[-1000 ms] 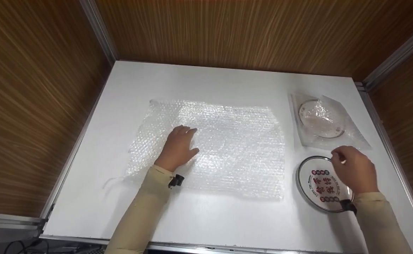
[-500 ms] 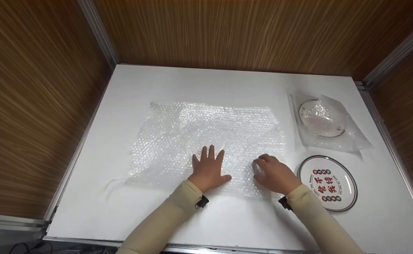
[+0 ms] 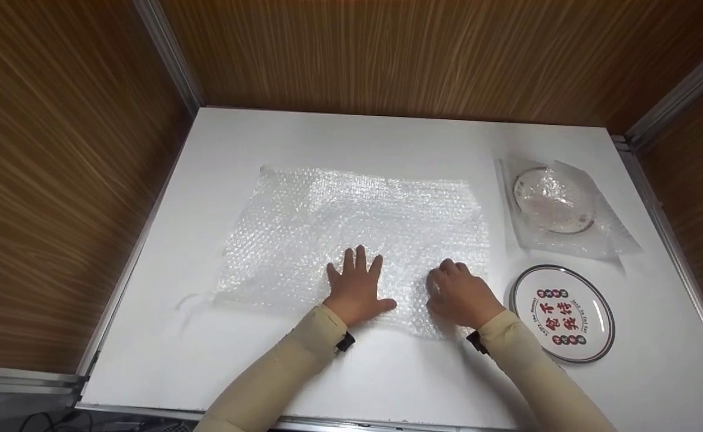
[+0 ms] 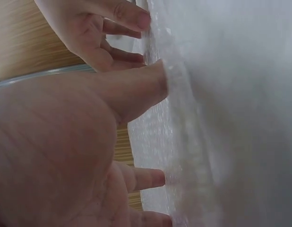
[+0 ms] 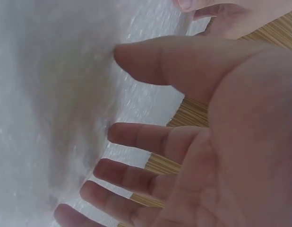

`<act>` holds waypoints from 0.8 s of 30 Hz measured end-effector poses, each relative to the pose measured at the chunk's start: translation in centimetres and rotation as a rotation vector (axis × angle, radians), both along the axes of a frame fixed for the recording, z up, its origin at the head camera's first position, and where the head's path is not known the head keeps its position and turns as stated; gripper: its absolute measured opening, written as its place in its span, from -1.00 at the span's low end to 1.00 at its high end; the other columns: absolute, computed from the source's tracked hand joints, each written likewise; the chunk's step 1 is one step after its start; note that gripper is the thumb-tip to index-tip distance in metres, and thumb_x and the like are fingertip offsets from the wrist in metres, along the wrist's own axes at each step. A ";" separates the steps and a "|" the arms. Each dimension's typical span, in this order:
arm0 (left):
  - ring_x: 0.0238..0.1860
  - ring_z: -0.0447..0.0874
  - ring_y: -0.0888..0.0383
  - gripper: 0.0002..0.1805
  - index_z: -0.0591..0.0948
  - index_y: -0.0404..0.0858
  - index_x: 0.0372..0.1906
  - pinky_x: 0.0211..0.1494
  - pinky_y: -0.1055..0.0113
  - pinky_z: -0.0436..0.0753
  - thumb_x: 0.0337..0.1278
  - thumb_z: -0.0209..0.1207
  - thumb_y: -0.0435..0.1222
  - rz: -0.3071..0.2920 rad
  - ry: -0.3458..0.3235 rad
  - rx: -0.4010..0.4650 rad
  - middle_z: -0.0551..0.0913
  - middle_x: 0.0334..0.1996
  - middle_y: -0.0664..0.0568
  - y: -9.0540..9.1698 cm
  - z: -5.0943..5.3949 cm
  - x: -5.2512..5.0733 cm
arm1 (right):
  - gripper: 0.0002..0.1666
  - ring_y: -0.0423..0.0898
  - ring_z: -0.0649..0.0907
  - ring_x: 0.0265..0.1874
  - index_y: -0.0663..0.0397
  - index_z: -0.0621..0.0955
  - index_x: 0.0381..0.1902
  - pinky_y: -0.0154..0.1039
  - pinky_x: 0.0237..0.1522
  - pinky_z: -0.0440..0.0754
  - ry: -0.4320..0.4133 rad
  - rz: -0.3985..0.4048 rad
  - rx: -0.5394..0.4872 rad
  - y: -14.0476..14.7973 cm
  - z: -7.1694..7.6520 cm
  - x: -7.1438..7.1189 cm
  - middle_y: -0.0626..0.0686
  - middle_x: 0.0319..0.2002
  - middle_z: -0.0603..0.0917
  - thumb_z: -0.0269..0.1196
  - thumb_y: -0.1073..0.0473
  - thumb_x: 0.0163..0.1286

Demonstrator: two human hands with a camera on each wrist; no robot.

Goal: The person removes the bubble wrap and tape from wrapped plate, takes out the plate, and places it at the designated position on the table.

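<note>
A clear sheet of bubble wrap (image 3: 351, 204) lies spread on the white table in the head view. My left hand (image 3: 357, 294) rests on its front part with the fingers spread. To the right, my right hand (image 3: 465, 297) touches the wrap near its front right corner. In the right wrist view, the fingers (image 5: 136, 137) and thumb of the right hand are apart, and their tips meet the wrap. The left wrist view shows the left thumb (image 4: 136, 92) against the wrap's near edge. A white round plate (image 3: 562, 315) with red characters and a dark rim lies beside the right forearm.
Behind that plate, another plate (image 3: 555, 201) sits in clear wrapping (image 3: 606, 231). Wood-grain panels (image 3: 387, 57) border the white table (image 3: 339, 378) at the back and both sides. Cables (image 3: 45, 423) show below its front left edge.
My right hand has moved left from above the red-lettered plate onto the bubble wrap. My left hand has shifted right and nearer, with its fingers now spread. Over the last half second both hands barely move.
</note>
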State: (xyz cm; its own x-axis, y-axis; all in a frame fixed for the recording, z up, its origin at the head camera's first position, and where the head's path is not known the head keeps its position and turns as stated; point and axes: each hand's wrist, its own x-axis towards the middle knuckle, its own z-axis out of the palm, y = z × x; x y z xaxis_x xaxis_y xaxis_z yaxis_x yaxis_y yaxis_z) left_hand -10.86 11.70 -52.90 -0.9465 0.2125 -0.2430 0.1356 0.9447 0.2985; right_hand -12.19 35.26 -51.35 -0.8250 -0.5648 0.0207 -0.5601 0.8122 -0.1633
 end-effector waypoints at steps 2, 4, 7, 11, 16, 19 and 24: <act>0.63 -0.17 -0.33 0.12 0.12 -0.12 0.66 0.49 -0.47 0.04 0.14 0.28 0.32 -0.007 -0.008 0.026 -0.08 0.63 -0.35 -0.3 -0.1 -0.3 | -0.68 0.27 0.62 -0.17 0.23 0.63 -0.17 0.15 -0.43 0.72 0.003 0.024 0.008 0.1 0.2 -0.2 0.27 -0.12 0.62 0.42 0.15 0.19; 0.64 -0.20 -0.33 0.12 0.11 -0.11 0.67 0.50 -0.47 0.01 0.16 0.28 0.31 -0.018 -0.024 0.043 -0.11 0.64 -0.35 -0.6 -0.3 -0.6 | -0.69 0.26 0.65 -0.14 0.22 0.63 -0.18 0.16 -0.38 0.73 -0.012 0.039 -0.006 0.3 0.4 -0.3 0.26 -0.08 0.64 0.42 0.15 0.21; 0.64 -0.22 -0.33 0.11 0.10 -0.10 0.67 0.50 -0.47 -0.02 0.18 0.27 0.31 -0.029 -0.028 0.062 -0.12 0.64 -0.34 -1.3 -0.7 -1.3 | -0.70 0.25 0.68 -0.04 0.20 0.64 -0.14 0.16 -0.24 0.74 -0.049 0.032 -0.058 0.7 0.6 -0.5 0.25 0.02 0.66 0.43 0.15 0.24; 0.64 -0.22 -0.33 0.09 0.11 -0.10 0.67 0.51 -0.47 -0.05 0.19 0.27 0.29 -0.045 -0.009 0.081 -0.10 0.64 -0.33 -2.4 -0.7 -2.7 | -0.55 0.27 0.66 0.09 0.26 0.65 0.03 0.18 -0.06 0.72 -0.064 0.003 -0.107 1.3 0.9 -0.3 0.27 0.12 0.65 0.43 0.11 0.28; 0.63 -0.19 -0.34 0.05 0.12 -0.11 0.66 0.51 -0.47 -0.04 0.23 0.27 0.25 -0.073 0.020 0.092 -0.07 0.63 -0.35 -4.2 -0.3 -4.6 | -0.37 0.25 0.66 0.11 0.28 0.62 0.19 0.20 -0.05 0.71 -0.079 -0.008 -0.106 2.0 1.0 0.4 0.24 0.15 0.65 0.45 -0.01 0.30; 0.63 -0.15 -0.33 -0.01 0.18 -0.13 0.64 0.53 -0.44 -0.07 0.27 0.26 0.22 -0.061 0.048 0.092 -0.05 0.64 -0.33 -5.8 -0.3 -6.0 | -0.37 0.21 0.68 0.06 0.27 0.62 0.18 0.18 -0.11 0.73 -0.068 0.003 -0.103 2.3 1.0 0.9 0.20 0.11 0.67 0.45 -0.04 0.31; 0.56 0.08 -0.29 -0.15 0.33 -0.18 0.57 0.56 -0.32 0.03 0.33 0.26 0.14 -0.040 0.104 0.075 0.14 0.58 -0.29 -8.4 -0.1 -7.8 | -0.41 0.14 0.71 -0.02 0.26 0.64 0.15 0.13 -0.16 0.74 -0.042 0.024 -0.097 2.8 1.0 1.1 0.17 0.08 0.69 0.45 -0.03 0.33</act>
State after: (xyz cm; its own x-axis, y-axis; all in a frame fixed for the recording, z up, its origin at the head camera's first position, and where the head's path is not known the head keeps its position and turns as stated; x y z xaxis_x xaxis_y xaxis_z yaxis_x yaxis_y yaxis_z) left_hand -18.69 3.30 -53.04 -0.9560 0.2648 -0.1259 0.2070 0.9136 0.3501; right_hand -11.06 38.05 -50.33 -0.8127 -0.5811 0.0422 -0.5700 0.7780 -0.2642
